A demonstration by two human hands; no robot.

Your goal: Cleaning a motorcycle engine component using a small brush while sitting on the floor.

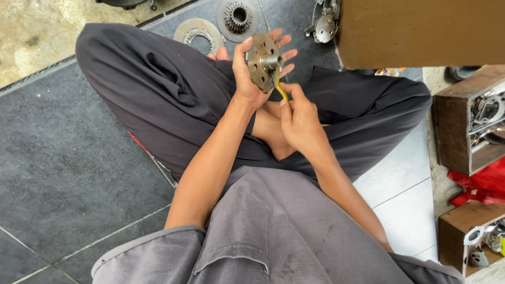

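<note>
Both hands raised: left hand (247, 73) grips round metal hub (263, 60), right hand (300, 118) pinches yellow tool (280, 89).

Rusty-brown hub (263, 60), seemingly yellow tool (281, 89)

- I sit cross-legged on the dark tiled floor (63, 158) of a small repair workshop.
- Greasy metal parts lie on the tiles: a toothed sprocket (238, 17), a flat ring plate (198, 32), a round metal assembly (323, 23).
- Wooden crates (455, 131) beside me hold more metal parts.
- A red rag (481, 186) lies between the crates.
</note>
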